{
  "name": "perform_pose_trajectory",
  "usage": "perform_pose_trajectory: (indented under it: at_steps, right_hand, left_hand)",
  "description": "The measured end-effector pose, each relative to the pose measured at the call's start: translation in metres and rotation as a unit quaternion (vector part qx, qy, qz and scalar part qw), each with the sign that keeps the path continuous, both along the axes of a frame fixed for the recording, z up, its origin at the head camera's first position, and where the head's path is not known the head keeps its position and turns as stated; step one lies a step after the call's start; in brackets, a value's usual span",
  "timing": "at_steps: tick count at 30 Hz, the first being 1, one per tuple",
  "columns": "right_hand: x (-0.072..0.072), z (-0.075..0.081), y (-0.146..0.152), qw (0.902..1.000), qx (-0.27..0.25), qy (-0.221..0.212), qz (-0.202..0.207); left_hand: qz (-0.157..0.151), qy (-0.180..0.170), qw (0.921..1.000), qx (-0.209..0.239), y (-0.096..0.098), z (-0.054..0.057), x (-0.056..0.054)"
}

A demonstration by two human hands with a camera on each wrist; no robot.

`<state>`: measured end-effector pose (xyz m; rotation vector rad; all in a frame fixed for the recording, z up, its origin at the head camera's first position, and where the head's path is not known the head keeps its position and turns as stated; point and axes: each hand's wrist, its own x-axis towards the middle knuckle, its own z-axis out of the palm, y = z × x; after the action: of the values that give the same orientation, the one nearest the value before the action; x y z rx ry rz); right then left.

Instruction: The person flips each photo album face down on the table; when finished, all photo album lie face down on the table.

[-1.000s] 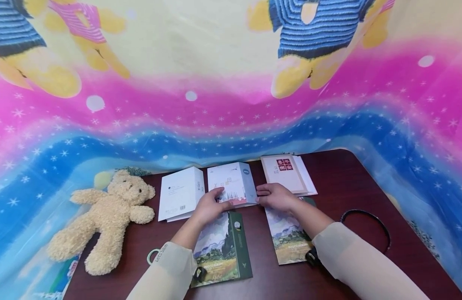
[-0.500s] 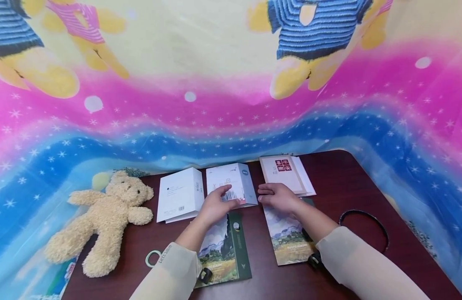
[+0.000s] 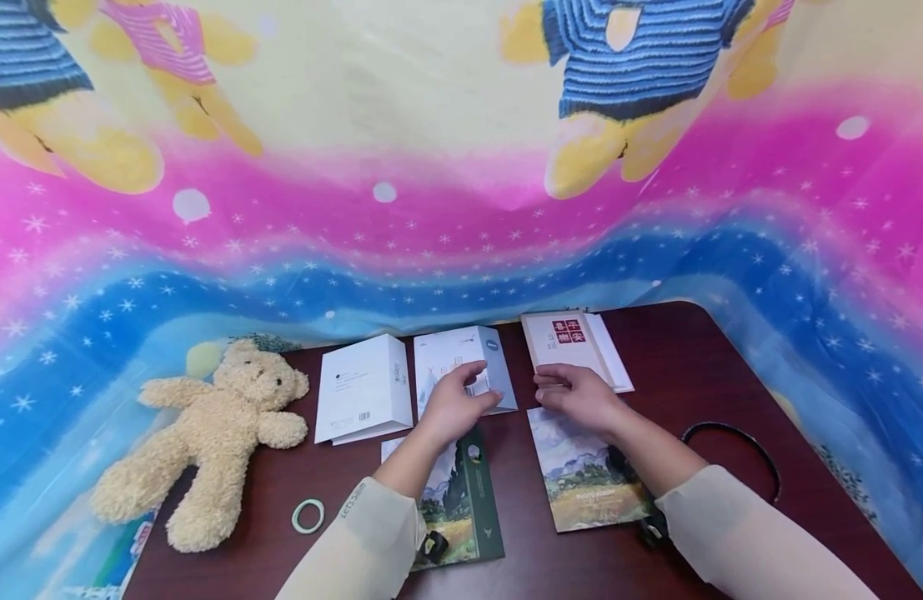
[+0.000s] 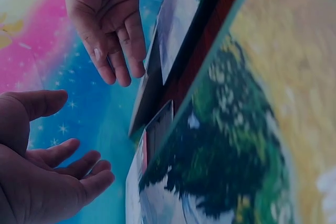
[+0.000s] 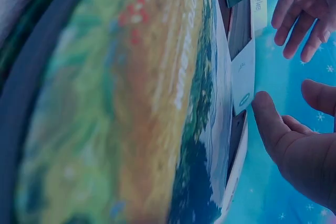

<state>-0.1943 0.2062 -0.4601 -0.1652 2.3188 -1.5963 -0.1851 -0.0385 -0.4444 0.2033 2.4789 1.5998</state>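
My left hand (image 3: 455, 404) hovers over the front right part of a white-and-blue book (image 3: 449, 346), its fingers loose and holding nothing. To its right, my right hand (image 3: 581, 398) hangs between a beige book with red characters (image 3: 569, 343) and a photo album with a landscape cover (image 3: 589, 483). A matching photo album (image 3: 485, 508) lies under my left forearm, partly hidden. Both wrist views show the palms apart, with bare space between left hand (image 4: 47, 166) and right hand (image 5: 299, 145).
A white book with a barcode (image 3: 359, 387) stands slightly spread at the back left, beside a teddy bear (image 3: 221, 433). A pale green ring (image 3: 308, 516) lies on the dark table (image 3: 529, 554). At the right is a black cord loop (image 3: 769, 454). A printed curtain (image 3: 446, 233) rises behind.
Both hands have drawn away from the lower edge of the white-and-blue book and shifted right. The green ring has come out from behind the left sleeve.
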Motion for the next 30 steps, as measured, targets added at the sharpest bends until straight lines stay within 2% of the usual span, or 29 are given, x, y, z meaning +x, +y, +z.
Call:
perform_pose_trajectory:
  at_steps: [7,12,21,30]
  right_hand:
    - [0.004,0.001,0.013,0.9998,-0.01,0.015,-0.013]
    - [0.009,0.003,0.023,0.9993,-0.025,0.009,-0.024]
    - [0.015,0.002,0.041,0.9987,0.005,0.018,-0.048]
    - [0.021,-0.003,0.059,0.9974,0.023,0.021,-0.065]
  left_hand:
    - [-0.005,-0.01,0.9997,0.022,0.011,0.001,0.0]
    - [-0.006,-0.023,0.9984,0.051,0.02,0.0,0.0]
    - [0.001,-0.056,0.996,0.07,0.032,-0.001,-0.001]
    - [0.001,-0.092,0.988,0.124,0.039,-0.014,-0.009]
